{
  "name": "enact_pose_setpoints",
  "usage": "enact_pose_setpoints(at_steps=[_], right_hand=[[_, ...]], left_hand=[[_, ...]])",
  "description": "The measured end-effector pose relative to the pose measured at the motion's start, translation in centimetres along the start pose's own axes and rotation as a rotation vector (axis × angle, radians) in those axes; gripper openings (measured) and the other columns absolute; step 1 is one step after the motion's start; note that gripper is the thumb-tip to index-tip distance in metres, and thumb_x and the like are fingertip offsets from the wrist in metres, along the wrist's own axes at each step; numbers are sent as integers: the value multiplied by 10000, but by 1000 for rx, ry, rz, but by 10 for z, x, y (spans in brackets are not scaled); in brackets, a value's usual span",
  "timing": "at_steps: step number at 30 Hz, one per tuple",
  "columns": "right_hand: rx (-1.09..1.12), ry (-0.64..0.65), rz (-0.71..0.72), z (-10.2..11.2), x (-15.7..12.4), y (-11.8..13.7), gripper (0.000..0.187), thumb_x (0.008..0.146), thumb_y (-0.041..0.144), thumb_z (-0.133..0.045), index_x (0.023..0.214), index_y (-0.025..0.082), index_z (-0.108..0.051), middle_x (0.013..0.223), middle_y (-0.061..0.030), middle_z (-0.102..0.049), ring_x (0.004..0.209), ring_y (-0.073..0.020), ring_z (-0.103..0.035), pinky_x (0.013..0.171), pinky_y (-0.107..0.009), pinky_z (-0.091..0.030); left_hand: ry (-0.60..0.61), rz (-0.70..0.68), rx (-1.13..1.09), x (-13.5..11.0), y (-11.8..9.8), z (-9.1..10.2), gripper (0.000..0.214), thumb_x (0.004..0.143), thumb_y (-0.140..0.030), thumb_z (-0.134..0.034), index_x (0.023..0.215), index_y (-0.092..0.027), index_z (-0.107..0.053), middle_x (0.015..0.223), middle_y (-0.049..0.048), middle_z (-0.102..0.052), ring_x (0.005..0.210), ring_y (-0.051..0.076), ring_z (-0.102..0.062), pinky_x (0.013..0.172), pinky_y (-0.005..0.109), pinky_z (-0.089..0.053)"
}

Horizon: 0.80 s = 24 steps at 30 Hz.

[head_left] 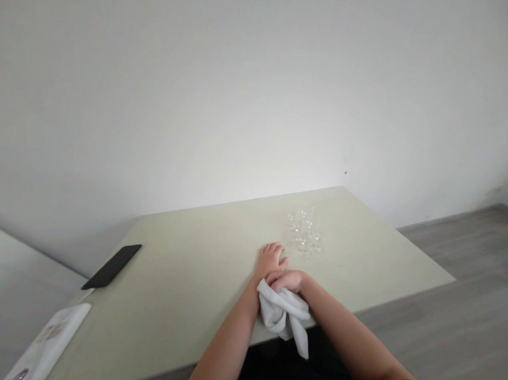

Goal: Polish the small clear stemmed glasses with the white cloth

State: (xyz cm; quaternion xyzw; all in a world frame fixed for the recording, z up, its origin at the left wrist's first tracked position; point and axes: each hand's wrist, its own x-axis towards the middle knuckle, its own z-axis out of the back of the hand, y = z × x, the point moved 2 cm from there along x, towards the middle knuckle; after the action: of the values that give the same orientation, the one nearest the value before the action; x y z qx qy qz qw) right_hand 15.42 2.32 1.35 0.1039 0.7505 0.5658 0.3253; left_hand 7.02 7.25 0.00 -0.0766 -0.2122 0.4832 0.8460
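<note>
Near the bottom middle of the frame, a white cloth (pixel 281 317) sits in a bunch at the near edge of the table (pixel 190 280). One end of it hangs down past the edge, over the person's black clothes (pixel 291 377). The right hand (pixel 287 279) is on top of the cloth. Its fingers are bent and close in on the cloth, so it looks like they have hold of it. Some of the fingertips are hidden, so I cannot tell just how they grip. The left hand (pixel 271 260) is just above it in the frame. It is palm down, open, with the thumb a bit away from the fingers. The cloth comes right up by the left wrist.

Up and to the right of the hands is a group of small, clear, shiny things (pixel 305 233). They are near the left hand but do not touch it. They are too blurry to name.

At the left of the frame, a flat black thing (pixel 112 267) lies on the table. Below it, in the lower left corner, is a long white thing (pixel 42 349) with a round, shiny spot. Behind the table is a plain pale wall (pixel 239 93), and gray floor (pixel 459 315) shows at the lower right.
</note>
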Motion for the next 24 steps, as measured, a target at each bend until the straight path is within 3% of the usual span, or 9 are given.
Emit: enact_pose_setpoints(at_steps=[24], right_hand=[[69, -13, -9, -1, 3, -1, 132, 578, 57, -599, 636, 176, -602, 680, 15, -596, 650, -120, -516, 644, -235, -415]], left_hand=[[-1, 1, -22, -1, -1, 3, 324, 835, -319, -621, 1143, -224, -593, 1300, 63, -571, 1230, 233, -465, 1061, 411, -331]])
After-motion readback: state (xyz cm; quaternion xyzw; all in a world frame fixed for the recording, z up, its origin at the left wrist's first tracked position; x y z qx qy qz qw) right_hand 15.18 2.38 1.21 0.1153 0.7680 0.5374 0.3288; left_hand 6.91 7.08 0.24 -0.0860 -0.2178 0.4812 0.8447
